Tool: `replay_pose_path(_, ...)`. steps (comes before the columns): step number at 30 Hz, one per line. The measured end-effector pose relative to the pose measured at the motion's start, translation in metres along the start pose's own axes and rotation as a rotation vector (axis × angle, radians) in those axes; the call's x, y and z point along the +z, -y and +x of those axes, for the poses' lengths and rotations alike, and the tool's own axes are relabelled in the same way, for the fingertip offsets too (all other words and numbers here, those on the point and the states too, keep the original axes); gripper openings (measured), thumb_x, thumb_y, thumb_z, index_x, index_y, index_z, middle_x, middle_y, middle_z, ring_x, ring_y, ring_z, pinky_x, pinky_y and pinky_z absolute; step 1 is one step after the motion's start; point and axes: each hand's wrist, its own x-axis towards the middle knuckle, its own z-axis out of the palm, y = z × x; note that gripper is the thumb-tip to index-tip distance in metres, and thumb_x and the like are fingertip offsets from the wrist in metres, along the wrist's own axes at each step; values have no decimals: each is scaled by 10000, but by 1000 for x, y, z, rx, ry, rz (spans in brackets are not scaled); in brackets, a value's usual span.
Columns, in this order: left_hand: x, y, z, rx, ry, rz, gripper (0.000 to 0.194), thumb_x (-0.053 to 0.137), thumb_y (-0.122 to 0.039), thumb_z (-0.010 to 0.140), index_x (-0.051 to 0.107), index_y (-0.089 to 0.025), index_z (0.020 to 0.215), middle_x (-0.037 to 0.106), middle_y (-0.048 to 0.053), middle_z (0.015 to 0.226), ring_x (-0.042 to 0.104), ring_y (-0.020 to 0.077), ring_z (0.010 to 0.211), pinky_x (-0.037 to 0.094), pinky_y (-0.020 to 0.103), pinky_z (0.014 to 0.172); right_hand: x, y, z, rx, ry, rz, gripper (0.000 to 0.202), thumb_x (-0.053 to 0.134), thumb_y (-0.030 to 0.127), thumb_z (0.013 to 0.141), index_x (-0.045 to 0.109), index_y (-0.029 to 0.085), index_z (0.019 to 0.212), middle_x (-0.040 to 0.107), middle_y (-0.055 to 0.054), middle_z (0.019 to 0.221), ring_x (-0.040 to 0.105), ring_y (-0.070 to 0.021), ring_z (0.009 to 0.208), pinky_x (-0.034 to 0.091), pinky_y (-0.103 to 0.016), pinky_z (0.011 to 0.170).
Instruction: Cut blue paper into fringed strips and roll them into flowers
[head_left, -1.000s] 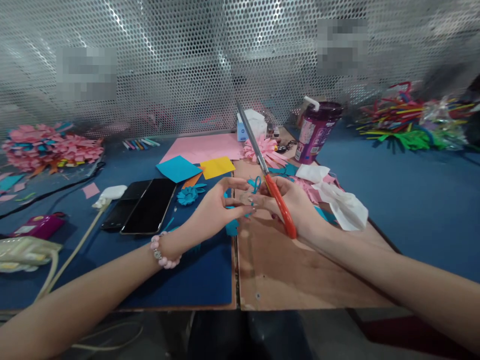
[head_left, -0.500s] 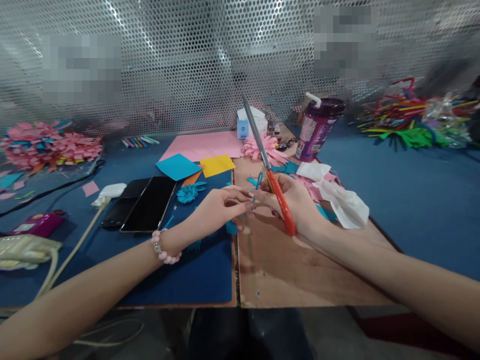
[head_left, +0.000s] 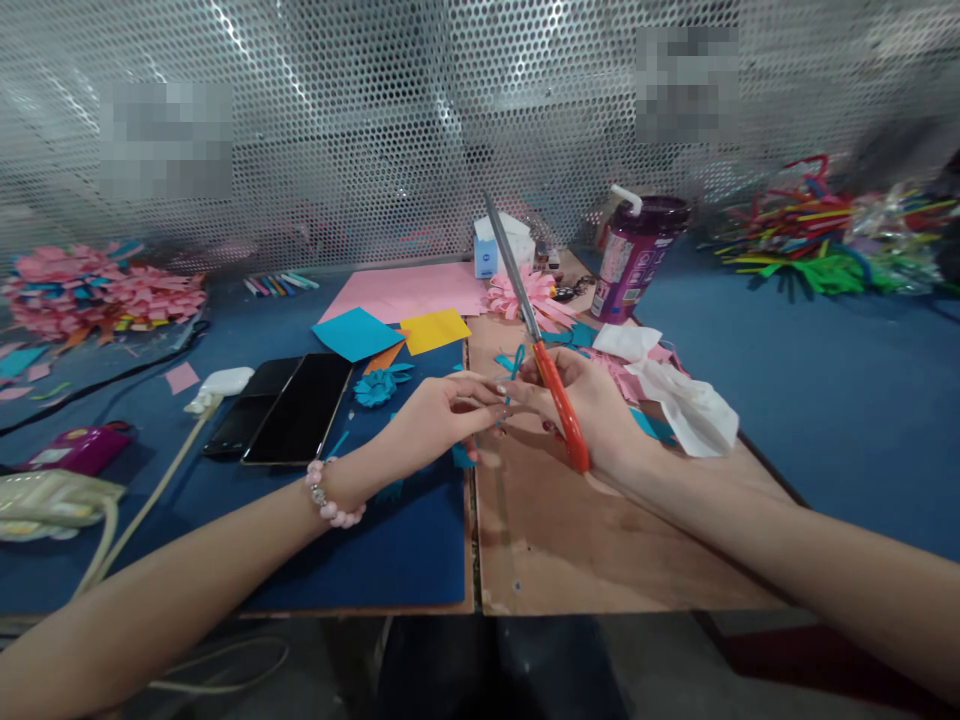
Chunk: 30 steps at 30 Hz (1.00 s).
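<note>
both hands meet low over the bare wooden part of the worktop point(head_left: 555, 560), with a thin blue strip point(head_left: 520, 352) between their fingertips, its looped end standing up just beyond them. the left hand point(head_left: 435, 415) is nearly closed, thumb and fingers drawn together at the strip's lower part, though whether it truly pinches or only steadies is hidden by the overlap. the right hand point(head_left: 589, 400) is partly curled, thumb and finger close together at the strip, and it also has hold of the scissors point(head_left: 555, 385), orange handles across the palm side and blades pointing up and away from the person. the strip looks like paper: very light, soft, quick to crease or tear, so a gentle pinch near an end would suit it better than a squeeze on the loop. the scissors should be stiff and heavier, best held by the handles, with the blade tips kept clear of the left hand. beyond the left wrist lies a blue paper flower point(head_left: 375, 387); ahead of the hands sits a pink paper flower point(head_left: 551, 312), and crumpled tissue point(head_left: 694, 410) lies just right of the right hand.
</note>
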Motion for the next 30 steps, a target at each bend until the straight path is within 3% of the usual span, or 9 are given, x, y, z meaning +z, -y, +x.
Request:
replay_pose_path(10, 1, 1, 0, -17, -3, -19, 245, 649, -345, 772, 691, -109, 818, 614, 131, 1174, 654, 115, 679, 517, 177, 438, 0, 1, -2, 6, -6, 12, 373, 788, 304, 607, 508, 174, 816, 555, 33, 743, 459, -71, 544, 347, -212, 450)
replay_pose_path(16, -2, 4, 1, -59, -21, -7, 273, 670, -389, 766, 706, -122, 815, 683, 104, 933, 591, 83, 544, 451, 181, 403, 0, 2, -2, 17, 53, 32, 383, 772, 363, 625, 500, 181, 825, 520, 52, 705, 403, -52, 469, 310, -208, 409)
replay_pose_path(22, -4, 4, 1, -104, 17, -112, 240, 690, -365, 759, 704, -132, 815, 661, 75, 782, 533, 67, 512, 417, 168, 395, 0, 3, -2, 12, 91, 17, 370, 772, 347, 636, 477, 185, 789, 494, 57, 680, 408, -55, 483, 321, -208, 417)
replay_pose_path(30, -5, 6, 1, -113, 26, -130, 238, 719, -361, 734, 682, -132, 786, 658, 78, 823, 556, 78, 540, 410, 161, 386, 1, 9, -5, 33, 119, 5, 396, 784, 354, 626, 449, 193, 762, 462, 71, 639, 397, -51, 447, 311, -211, 403)
